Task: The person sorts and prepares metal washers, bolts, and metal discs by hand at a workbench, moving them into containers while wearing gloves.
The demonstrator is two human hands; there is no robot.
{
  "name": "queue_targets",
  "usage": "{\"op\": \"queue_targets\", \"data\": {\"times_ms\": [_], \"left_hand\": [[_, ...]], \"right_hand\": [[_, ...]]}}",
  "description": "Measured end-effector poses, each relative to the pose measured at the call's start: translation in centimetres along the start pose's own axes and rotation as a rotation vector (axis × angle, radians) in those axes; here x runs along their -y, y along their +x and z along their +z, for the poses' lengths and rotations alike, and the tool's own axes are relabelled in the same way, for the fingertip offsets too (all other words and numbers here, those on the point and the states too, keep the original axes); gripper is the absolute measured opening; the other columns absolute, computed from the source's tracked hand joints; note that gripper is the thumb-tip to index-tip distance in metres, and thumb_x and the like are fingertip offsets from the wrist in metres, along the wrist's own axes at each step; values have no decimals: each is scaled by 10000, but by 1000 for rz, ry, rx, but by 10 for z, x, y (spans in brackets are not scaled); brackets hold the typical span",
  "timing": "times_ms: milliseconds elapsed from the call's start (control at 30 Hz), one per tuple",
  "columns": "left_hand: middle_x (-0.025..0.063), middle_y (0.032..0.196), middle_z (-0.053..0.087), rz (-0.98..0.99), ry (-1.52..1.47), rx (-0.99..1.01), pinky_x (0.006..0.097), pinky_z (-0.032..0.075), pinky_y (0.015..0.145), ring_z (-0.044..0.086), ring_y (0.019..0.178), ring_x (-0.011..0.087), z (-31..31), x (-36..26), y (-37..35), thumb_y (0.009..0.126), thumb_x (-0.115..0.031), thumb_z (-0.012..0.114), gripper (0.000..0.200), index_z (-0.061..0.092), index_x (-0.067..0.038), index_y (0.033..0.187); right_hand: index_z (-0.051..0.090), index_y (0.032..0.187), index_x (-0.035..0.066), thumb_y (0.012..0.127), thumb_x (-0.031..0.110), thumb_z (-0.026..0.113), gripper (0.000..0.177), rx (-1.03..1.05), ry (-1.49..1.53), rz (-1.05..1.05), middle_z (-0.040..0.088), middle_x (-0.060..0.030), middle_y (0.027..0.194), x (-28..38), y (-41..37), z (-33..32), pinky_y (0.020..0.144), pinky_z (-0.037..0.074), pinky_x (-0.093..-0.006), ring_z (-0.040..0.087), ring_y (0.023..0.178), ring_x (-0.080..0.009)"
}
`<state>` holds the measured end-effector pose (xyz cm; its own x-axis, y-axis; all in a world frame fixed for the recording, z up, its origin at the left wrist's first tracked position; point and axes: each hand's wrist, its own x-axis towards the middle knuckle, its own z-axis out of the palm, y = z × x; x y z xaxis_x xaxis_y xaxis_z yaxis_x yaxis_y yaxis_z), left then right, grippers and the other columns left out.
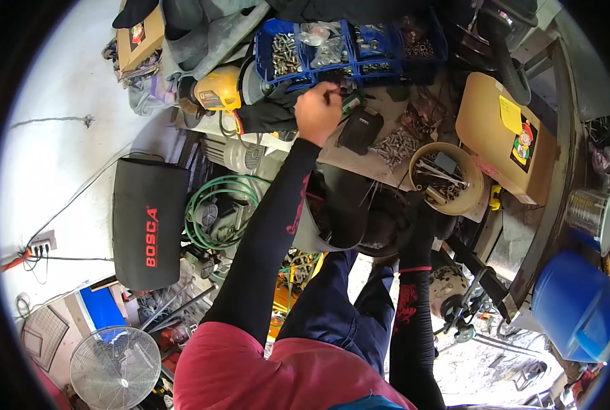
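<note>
My left hand (pixel 319 113) is bare below a black sleeve and reaches to the front edge of the blue parts bins (pixel 298 83). Its fingers are curled closed; whatever they may hold is hidden. A small green-and-dark item (pixel 351 104) lies just right of the fingers, and a black pouch-like case (pixel 361 130) is below it. My right hand (pixel 416 217) is dark, apparently gloved, beside the round tub (pixel 481 195) of bolts and tools. Its fingers blend into dark things around them. Loose bolts (pixel 394 149) lie in a pile between the case and the tub.
A yellow power tool (pixel 217 89) lies left of the bins. A cardboard box (pixel 482 133) with a yellow note stands at the right. A coiled green hose (pixel 194 212), a black BOSCA cover (pixel 148 225), a fan (pixel 116 369) and a blue container (pixel 571 307) surround the workspace.
</note>
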<state>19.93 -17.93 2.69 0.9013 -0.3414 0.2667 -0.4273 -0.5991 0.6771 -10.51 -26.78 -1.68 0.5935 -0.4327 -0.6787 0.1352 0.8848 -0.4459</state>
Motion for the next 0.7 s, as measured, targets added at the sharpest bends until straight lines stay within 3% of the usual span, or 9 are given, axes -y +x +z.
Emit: {"op": "queue_targets", "data": {"times_ms": [33,133,200,267,333,467,567,633,700], "left_hand": [[155,682,658,33,-11,-94,434,527,629,676,662,346,-7,-1,0,793,-114,655,205,721,-82,984],[131,759,675,164,101,-240,438,524,642,671,690,334,-38,-14,27,810,-86,684,145,739,-83,943],[141,801,686,321,212,-265,448,530,662,682,739,348,-53,-19,59,816,-152,726,140,734,-73,931],[131,784,698,467,368,-82,432,529,635,687,735,343,-52,-26,84,828,-288,773,231,752,-73,912],[167,802,705,389,666,176,462,549,671,702,811,359,-45,-39,100,803,-429,777,345,741,-86,795],[180,808,715,480,743,288,467,568,732,713,844,352,-33,-33,128,820,-358,769,277,747,-82,817],[181,859,731,443,692,271,455,578,778,715,859,355,-36,-10,163,826,-296,756,205,779,-99,876],[171,940,748,353,596,275,451,582,806,719,852,355,-50,-5,179,835,-260,752,209,805,-118,979],[172,936,749,357,548,312,449,583,805,722,851,347,-53,3,183,840,-252,753,213,801,-104,985]], "right_hand": [[611,1079,219,998,367,587,170,-75,25,41,568,46,893,7,-9,14,666,387,-295,478,763,-117],[619,1101,225,991,387,594,198,27,63,36,574,40,895,1,1,-8,677,396,-287,476,756,-121],[620,1102,227,987,398,597,207,23,94,58,570,38,885,-5,10,-23,669,391,-279,473,746,-120],[621,1103,228,982,408,600,217,22,121,78,567,36,874,-4,10,-23,660,386,-271,471,735,-120],[632,1143,217,966,438,614,284,151,105,61,589,26,891,-4,6,-21,643,376,-257,463,709,-116],[622,1163,166,988,391,590,287,60,-1,92,481,58,783,-1,-1,8,595,368,-314,387,614,-103],[636,1146,156,972,358,623,267,-9,-99,56,489,53,750,-8,-5,19,568,364,-297,395,578,-86],[654,1187,128,1010,329,571,280,120,-141,92,533,53,802,-16,-4,17,564,378,-229,454,657,-53],[651,1183,116,1006,320,571,282,127,-117,124,523,49,786,-27,-7,22,545,363,-225,436,627,-56]]}}
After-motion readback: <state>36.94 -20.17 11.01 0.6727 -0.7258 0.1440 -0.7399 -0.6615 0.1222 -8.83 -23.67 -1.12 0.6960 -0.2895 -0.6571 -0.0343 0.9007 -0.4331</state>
